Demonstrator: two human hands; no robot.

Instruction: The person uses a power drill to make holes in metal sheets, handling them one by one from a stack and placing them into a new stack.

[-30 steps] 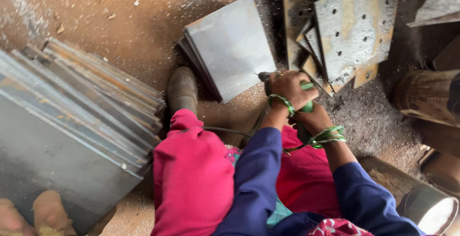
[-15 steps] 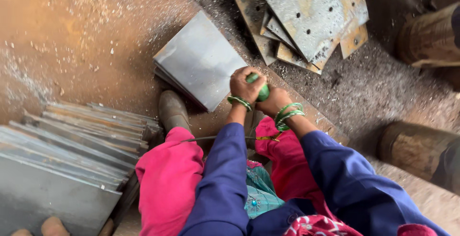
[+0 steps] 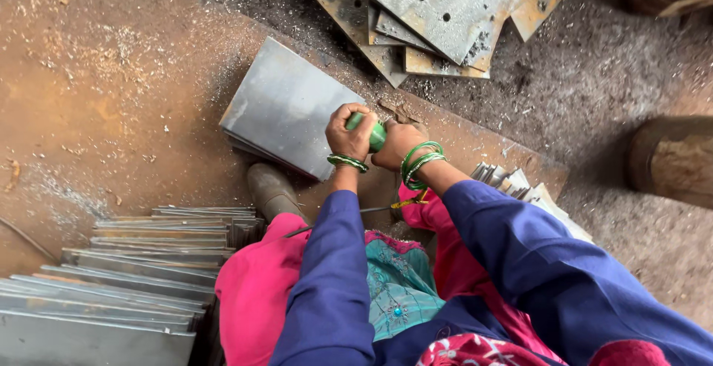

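Both my hands are wrapped around a green tool handle in front of my knees. My left hand grips its near end and my right hand closes over the far side. Green bangles ring both wrists. What lies below the handle is hidden by my hands. Just left of my hands rests a small stack of plain grey metal plates on the rusty brown floor.
A pile of drilled, rust-spotted steel plates lies at the top. Grey sheets stand on edge in a row at lower left. My shoe is below the plates. Wooden logs sit at right, more sheet edges by my right arm.
The view has swung right, so the plates and floor slid left in frame. My hands closed together on the green handle and stay clasped in front of me.
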